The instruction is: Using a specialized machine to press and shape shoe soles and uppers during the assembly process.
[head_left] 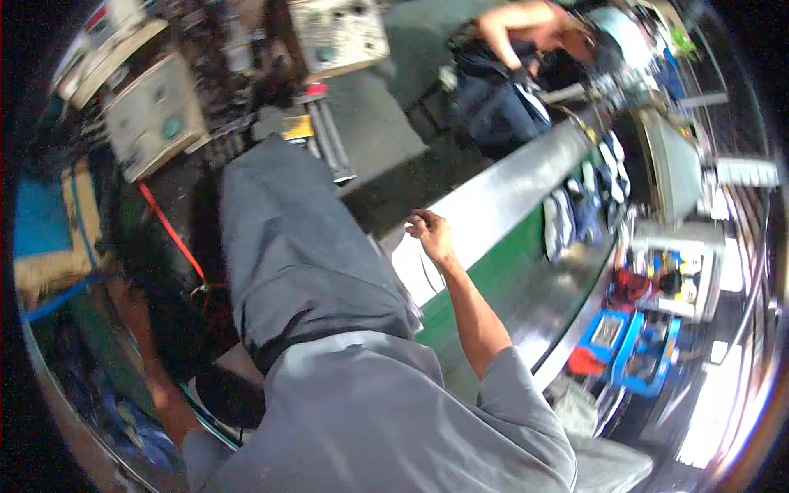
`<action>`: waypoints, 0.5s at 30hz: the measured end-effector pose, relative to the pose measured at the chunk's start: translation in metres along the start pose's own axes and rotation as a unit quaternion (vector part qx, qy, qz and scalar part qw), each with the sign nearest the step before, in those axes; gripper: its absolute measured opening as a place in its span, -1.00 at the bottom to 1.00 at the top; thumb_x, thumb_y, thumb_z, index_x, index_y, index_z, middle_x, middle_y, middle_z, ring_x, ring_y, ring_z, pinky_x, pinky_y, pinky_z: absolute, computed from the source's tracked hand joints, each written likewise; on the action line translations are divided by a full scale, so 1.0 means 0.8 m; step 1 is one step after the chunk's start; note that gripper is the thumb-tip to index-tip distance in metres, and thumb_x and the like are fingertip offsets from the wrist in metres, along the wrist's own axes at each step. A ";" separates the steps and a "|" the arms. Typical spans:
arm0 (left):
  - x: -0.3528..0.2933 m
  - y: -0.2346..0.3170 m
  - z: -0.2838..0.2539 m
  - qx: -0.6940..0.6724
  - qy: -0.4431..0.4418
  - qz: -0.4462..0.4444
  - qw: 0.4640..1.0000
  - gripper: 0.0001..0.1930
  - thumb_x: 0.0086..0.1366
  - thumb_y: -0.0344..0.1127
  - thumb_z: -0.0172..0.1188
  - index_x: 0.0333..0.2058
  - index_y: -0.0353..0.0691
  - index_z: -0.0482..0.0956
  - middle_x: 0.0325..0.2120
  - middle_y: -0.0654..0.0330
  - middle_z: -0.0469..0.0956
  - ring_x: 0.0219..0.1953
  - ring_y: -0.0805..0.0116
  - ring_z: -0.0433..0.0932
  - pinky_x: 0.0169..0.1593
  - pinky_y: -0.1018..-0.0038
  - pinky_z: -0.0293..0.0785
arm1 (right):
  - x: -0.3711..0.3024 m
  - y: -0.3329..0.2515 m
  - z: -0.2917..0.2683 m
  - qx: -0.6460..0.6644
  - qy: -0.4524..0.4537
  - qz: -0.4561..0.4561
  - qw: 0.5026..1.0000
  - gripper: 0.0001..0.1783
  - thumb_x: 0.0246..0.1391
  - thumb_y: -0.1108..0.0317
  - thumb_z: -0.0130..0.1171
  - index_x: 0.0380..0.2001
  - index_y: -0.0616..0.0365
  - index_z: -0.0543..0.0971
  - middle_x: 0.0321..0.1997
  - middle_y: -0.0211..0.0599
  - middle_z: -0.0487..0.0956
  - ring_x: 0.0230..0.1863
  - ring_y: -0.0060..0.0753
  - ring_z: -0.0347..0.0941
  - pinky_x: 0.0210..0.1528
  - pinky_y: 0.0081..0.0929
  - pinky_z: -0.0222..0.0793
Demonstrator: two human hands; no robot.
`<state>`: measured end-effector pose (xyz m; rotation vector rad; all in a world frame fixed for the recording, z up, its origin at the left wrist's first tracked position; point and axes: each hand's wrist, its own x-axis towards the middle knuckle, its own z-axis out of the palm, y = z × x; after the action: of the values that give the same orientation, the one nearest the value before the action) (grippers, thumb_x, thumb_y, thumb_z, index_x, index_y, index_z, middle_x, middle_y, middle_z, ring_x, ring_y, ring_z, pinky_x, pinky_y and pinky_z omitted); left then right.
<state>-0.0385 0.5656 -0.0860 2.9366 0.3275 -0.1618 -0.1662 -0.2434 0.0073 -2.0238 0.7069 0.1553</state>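
My right hand (431,235) is raised over the near end of a long bench with a shiny metal border (501,185) and a green top. Its fingers are loosely bent and somewhat apart, with nothing visible in them. A bright white patch, perhaps a sheet (415,271), lies just below this hand. Low on the left, my left hand (127,300) hangs in shadow beside a dark machine. Blur and darkness hide its fingers, so whether it holds anything cannot be made out.
Several shoes or shoe parts (579,205) lie on the bench's green top. Another person (501,90) sits bent over at its far end. Machines with pale control boxes (156,115) stand on the left. Blue crates (645,353) are at the right, near a person in red (629,287).
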 end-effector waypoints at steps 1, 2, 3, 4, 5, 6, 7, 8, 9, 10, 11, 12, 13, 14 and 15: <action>0.035 -0.024 0.007 0.021 0.002 -0.005 1.000 -0.57 0.44 -0.25 0.19 0.21 -0.28 0.63 -0.16 0.03 0.78 -0.20 0.17 0.76 -0.06 0.32 0.66 | -0.007 0.005 0.014 0.017 0.005 -0.005 1.000 -0.58 0.38 0.43 0.05 0.17 0.49 0.58 -0.08 -0.01 0.78 -0.16 -0.29 0.77 -0.07 -0.40 0.70; 0.061 0.070 0.051 -0.264 -0.004 0.047 0.963 -0.58 0.44 -0.29 0.18 0.20 -0.31 0.62 -0.16 0.05 0.77 -0.23 0.24 0.75 -0.08 0.37 0.66 | -0.014 0.060 -0.020 0.029 0.064 0.029 0.997 -0.57 0.32 0.43 0.06 0.14 0.49 0.61 -0.07 0.02 0.79 -0.12 -0.29 0.78 -0.05 -0.38 0.69; 0.052 0.171 0.079 -0.519 -0.020 0.074 0.851 -0.59 0.44 -0.33 0.17 0.19 -0.34 0.62 -0.16 0.08 0.77 -0.25 0.31 0.74 -0.09 0.42 0.66 | -0.031 0.098 -0.047 -0.008 0.129 0.055 0.990 -0.57 0.30 0.40 0.08 0.13 0.47 0.63 -0.09 0.02 0.79 -0.14 -0.29 0.78 -0.05 -0.38 0.68; 0.026 0.303 0.077 -0.551 -0.031 0.085 0.829 -0.62 0.43 -0.40 0.15 0.17 -0.36 0.63 -0.19 0.09 0.75 -0.21 0.37 0.72 -0.10 0.45 0.65 | -0.062 0.145 -0.088 -0.050 0.198 0.088 0.975 -0.57 0.28 0.38 0.11 0.11 0.44 0.65 -0.10 0.02 0.79 -0.16 -0.29 0.78 -0.05 -0.38 0.67; 0.014 0.370 0.057 -0.536 -0.082 0.099 0.835 -0.62 0.47 -0.35 0.21 0.20 -0.35 0.60 -0.04 0.04 0.74 -0.09 0.23 0.74 0.02 0.39 0.66 | -0.085 0.186 -0.118 -0.104 0.240 0.101 0.960 -0.56 0.27 0.35 0.14 0.10 0.43 0.66 -0.12 0.03 0.79 -0.16 -0.27 0.78 -0.04 -0.35 0.66; -0.010 0.448 0.027 -0.301 0.070 0.259 0.915 -0.64 0.49 -0.36 0.14 0.17 -0.36 0.62 -0.05 0.06 0.75 -0.05 0.24 0.73 0.10 0.37 0.60 | -0.110 0.229 -0.147 -0.160 0.278 0.117 0.940 -0.54 0.25 0.31 0.17 0.10 0.41 0.67 -0.13 0.04 0.80 -0.17 -0.24 0.78 -0.04 -0.33 0.66; -0.031 0.514 -0.005 -0.325 0.006 0.180 0.928 -0.65 0.50 -0.34 0.13 0.15 -0.37 0.64 -0.05 0.07 0.76 -0.02 0.26 0.72 0.17 0.35 0.55 | -0.131 0.264 -0.161 -0.155 0.306 0.170 0.924 -0.57 0.24 0.31 0.19 0.09 0.32 0.69 -0.05 0.05 0.78 -0.03 -0.13 0.75 0.08 -0.25 0.63; -0.038 0.545 -0.018 -0.393 -0.071 0.137 0.907 -0.61 0.54 -0.27 0.06 0.16 -0.37 0.65 -0.05 0.05 0.76 -0.03 0.25 0.73 0.12 0.33 0.60 | -0.140 0.295 -0.174 -0.147 0.327 0.216 0.908 -0.59 0.23 0.30 0.20 0.09 0.23 0.71 0.02 0.07 0.76 0.10 -0.01 0.73 0.19 -0.16 0.61; -0.040 0.586 -0.003 -0.453 -0.113 0.155 0.871 -0.63 0.55 -0.32 0.04 0.17 -0.37 0.64 -0.08 0.06 0.76 -0.05 0.27 0.73 0.11 0.36 0.60 | -0.170 0.350 -0.236 -0.123 0.372 0.264 0.881 -0.56 0.20 0.28 0.24 0.10 0.21 0.71 0.06 0.08 0.75 0.12 0.00 0.72 0.23 -0.17 0.58; -0.046 0.618 0.012 -0.510 -0.153 0.168 0.830 -0.64 0.56 -0.36 0.02 0.17 -0.38 0.64 -0.10 0.06 0.76 -0.06 0.29 0.73 0.09 0.38 0.61 | -0.197 0.391 -0.296 -0.100 0.414 0.305 0.852 -0.54 0.17 0.26 0.28 0.12 0.19 0.71 0.09 0.09 0.74 0.14 0.02 0.70 0.28 -0.17 0.56; -0.050 0.616 0.010 -0.490 -0.151 0.171 0.841 -0.64 0.56 -0.36 0.02 0.17 -0.38 0.64 -0.10 0.06 0.76 -0.06 0.29 0.73 0.09 0.38 0.61 | -0.203 0.415 -0.292 -0.140 0.399 0.344 0.839 -0.49 0.14 0.25 0.35 0.15 0.21 0.68 0.06 0.07 0.75 0.13 0.03 0.70 0.24 -0.18 0.57; -0.053 0.609 -0.003 -0.440 -0.141 0.183 0.868 -0.65 0.57 -0.41 0.01 0.17 -0.38 0.64 -0.12 0.07 0.75 -0.08 0.31 0.72 0.07 0.40 0.62 | -0.201 0.432 -0.286 -0.180 0.378 0.379 0.826 -0.43 0.11 0.24 0.42 0.18 0.23 0.65 0.03 0.05 0.76 0.12 0.04 0.70 0.20 -0.18 0.58; -0.059 0.608 -0.008 -0.401 -0.135 0.196 0.885 -0.66 0.57 -0.45 -0.01 0.17 -0.39 0.63 -0.14 0.07 0.75 -0.10 0.32 0.72 0.06 0.42 0.63 | -0.203 0.452 -0.299 -0.197 0.367 0.397 0.818 -0.39 0.11 0.24 0.43 0.22 0.23 0.62 0.10 0.06 0.73 0.17 0.06 0.67 0.25 -0.17 0.55; -0.041 0.572 0.007 -0.471 -0.129 0.214 0.846 -0.68 0.57 -0.45 0.01 0.15 -0.40 0.64 -0.14 0.05 0.74 -0.13 0.33 0.71 0.04 0.43 0.63 | -0.194 0.476 -0.306 -0.210 0.351 0.410 0.815 -0.35 0.11 0.25 0.44 0.26 0.24 0.59 0.18 0.08 0.69 0.23 0.07 0.64 0.30 -0.16 0.52; -0.038 0.568 0.013 -0.442 -0.120 0.205 0.865 -0.68 0.58 -0.44 0.01 0.15 -0.40 0.64 -0.14 0.06 0.74 -0.14 0.34 0.71 0.03 0.43 0.63 | -0.206 0.499 -0.354 -0.206 0.371 0.380 0.822 -0.26 0.10 0.20 0.43 0.34 0.19 0.50 0.21 0.10 0.67 0.24 0.10 0.61 0.33 -0.11 0.50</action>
<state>0.0345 0.1214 -0.0159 1.9756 -0.2230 -0.2334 -0.5658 -0.5594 -0.0775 -2.0593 2.1276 -0.0428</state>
